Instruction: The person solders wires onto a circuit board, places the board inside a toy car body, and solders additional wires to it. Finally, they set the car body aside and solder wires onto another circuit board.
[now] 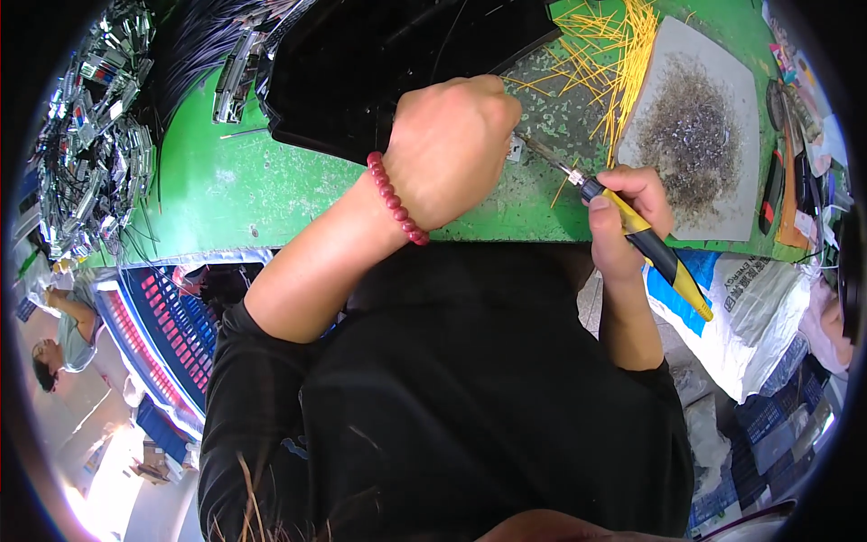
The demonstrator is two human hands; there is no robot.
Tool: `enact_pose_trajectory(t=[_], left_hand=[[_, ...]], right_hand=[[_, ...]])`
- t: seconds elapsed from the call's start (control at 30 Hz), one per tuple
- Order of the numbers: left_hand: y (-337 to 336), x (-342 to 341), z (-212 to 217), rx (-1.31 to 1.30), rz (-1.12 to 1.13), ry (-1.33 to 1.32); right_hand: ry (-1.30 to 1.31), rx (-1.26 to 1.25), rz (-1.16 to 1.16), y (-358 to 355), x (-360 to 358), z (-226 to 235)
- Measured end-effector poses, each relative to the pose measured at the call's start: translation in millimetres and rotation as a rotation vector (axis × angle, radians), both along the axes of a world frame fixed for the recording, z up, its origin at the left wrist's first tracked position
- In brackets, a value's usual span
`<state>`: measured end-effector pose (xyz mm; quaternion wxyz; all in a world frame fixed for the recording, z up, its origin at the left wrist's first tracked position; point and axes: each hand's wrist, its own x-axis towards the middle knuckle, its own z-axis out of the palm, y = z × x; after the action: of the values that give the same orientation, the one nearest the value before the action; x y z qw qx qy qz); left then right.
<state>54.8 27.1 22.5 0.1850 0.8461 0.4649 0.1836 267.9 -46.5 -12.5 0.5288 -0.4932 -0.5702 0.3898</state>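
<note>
currently the left hand (452, 149) is turned back-up over the bench, its forearm slanting up and to the right from a bent elbow, a red beaded bracelet (397, 200) round the wrist. its knuckles are bunched at the upper right; the fingertips are hidden beneath the hand, so i cannot tell whether they are pinched together or clamped on anything. a small pale piece (516, 148) shows just beside that hand's right edge.

the right forearm stands nearly upright, and the right hand (618, 251) has thumb and fingers closed round the front of a yellow-and-black soldering iron (666, 259). the iron lies aslant, butt down to the right, metal shaft up to the left, with its tip end near the pale piece; whether they touch is too small to tell.

behind the left hand sits a glossy black tray (361, 72). yellow wires (628, 72) lie loose on the green bench (217, 190), beside a grey sheet (741, 99) strewn with dark residue (691, 135).
</note>
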Motion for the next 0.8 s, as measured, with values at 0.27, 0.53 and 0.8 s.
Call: enact_pose_trajectory(t=[0.27,0.53,0.8], left_hand=[[0.1,-0.8,-0.4,0.014,-0.005,-0.012],[0.2,0.2,0.0,0.002,0.002,-0.006],[-0.5,-0.6,-0.5,0.003,0.011,-0.030]], right_hand=[[-0.016,-0.008,0.005,-0.1,-2.8,1.2],[-0.035,0.013,0.013,-2.8,3.8,-0.6],[-0.026,0.017,0.014,-2.2,2.9,-0.5]])
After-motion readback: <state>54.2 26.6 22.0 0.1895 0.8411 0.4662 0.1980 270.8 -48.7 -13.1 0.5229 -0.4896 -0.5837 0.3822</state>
